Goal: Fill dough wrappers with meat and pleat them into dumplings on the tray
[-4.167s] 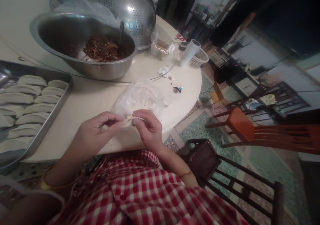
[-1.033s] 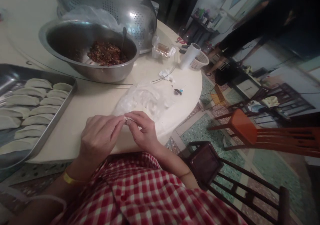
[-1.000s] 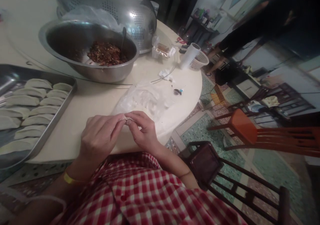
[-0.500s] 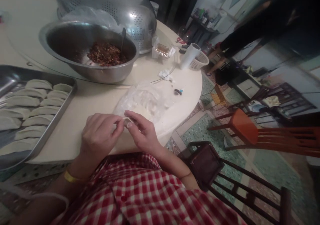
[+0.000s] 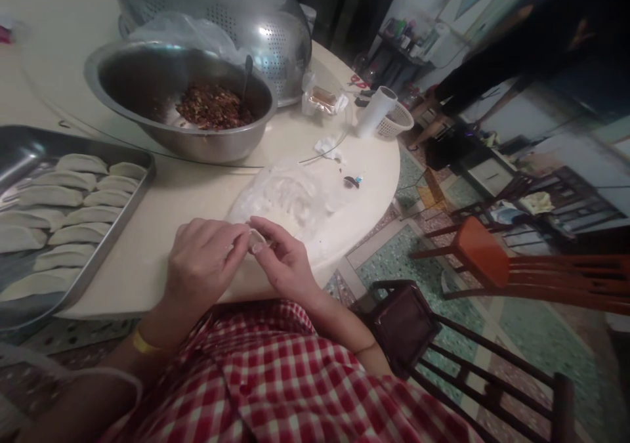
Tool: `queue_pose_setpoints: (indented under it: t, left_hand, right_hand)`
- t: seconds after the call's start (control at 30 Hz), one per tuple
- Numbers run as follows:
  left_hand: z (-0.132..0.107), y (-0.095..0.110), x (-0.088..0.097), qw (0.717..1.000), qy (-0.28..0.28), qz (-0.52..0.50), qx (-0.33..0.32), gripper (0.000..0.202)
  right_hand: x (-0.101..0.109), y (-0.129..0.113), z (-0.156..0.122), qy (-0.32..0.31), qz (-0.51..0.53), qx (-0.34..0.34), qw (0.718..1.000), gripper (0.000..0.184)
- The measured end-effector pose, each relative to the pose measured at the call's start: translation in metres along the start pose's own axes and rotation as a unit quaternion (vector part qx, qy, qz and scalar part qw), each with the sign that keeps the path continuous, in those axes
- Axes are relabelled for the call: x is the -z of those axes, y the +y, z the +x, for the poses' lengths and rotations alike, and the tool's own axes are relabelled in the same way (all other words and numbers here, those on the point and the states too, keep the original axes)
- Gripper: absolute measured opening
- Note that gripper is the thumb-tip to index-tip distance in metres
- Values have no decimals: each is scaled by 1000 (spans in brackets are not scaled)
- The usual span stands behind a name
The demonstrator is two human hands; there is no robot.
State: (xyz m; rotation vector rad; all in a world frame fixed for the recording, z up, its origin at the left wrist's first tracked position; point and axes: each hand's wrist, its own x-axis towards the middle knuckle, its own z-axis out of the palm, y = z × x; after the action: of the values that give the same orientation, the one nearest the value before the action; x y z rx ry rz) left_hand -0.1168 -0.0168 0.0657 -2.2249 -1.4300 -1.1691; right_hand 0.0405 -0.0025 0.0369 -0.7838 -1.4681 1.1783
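Note:
Between my fingertips is a dumpling [image 5: 255, 238], mostly hidden by the hands. My left hand [image 5: 205, 259] pinches one end of its edge with thumb and forefinger. On the other side my right hand [image 5: 283, 259] holds it, thumb in front and fingers curled behind. Just beyond the hands lies a clear plastic bag [image 5: 280, 197] with pale round wrappers in or under it. To the left, a metal tray [image 5: 115, 233] carries several folded dumplings [image 5: 81, 234] in rows. A large steel bowl [image 5: 207, 146] behind holds dark chopped filling [image 5: 214, 107] and a spoon [image 5: 247, 75].
A perforated metal dome [image 5: 280, 49] stands behind the bowl. Toward the right table edge are a wrapped package [image 5: 323, 100], a white roll [image 5: 375, 111], a basket [image 5: 396, 123] and crumpled tissue [image 5: 327, 146]. Chairs [image 5: 480, 249] stand on the floor; a person [image 5: 492, 56] is at upper right.
My fingers have shifted slightly along the dumpling's edge, and a bit more of it shows between them. The whole view has moved a little; the table items stay in place.

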Motion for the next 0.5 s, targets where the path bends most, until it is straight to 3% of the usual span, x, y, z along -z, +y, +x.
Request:
queue_pose_setpoints:
  t: [0.2, 0.27, 0.4, 0.5]
  left_hand:
    - [-5, -6, 5, 997, -12, -51, 53, 18]
    - [-8, -7, 6, 996, -14, -68, 63, 11]
    - [-12, -8, 4, 993, 16, -91, 80, 10]
    - [-12, -7, 2, 983, 9, -123, 133, 11]
  right_hand:
    - [5, 1, 2, 17, 8, -16, 1000, 39]
    - [5, 0, 3, 22, 8, -21, 999, 39]
    - [3, -3, 3, 30, 16, -51, 998, 42]
    - [5, -9, 4, 18, 28, -71, 997, 46]
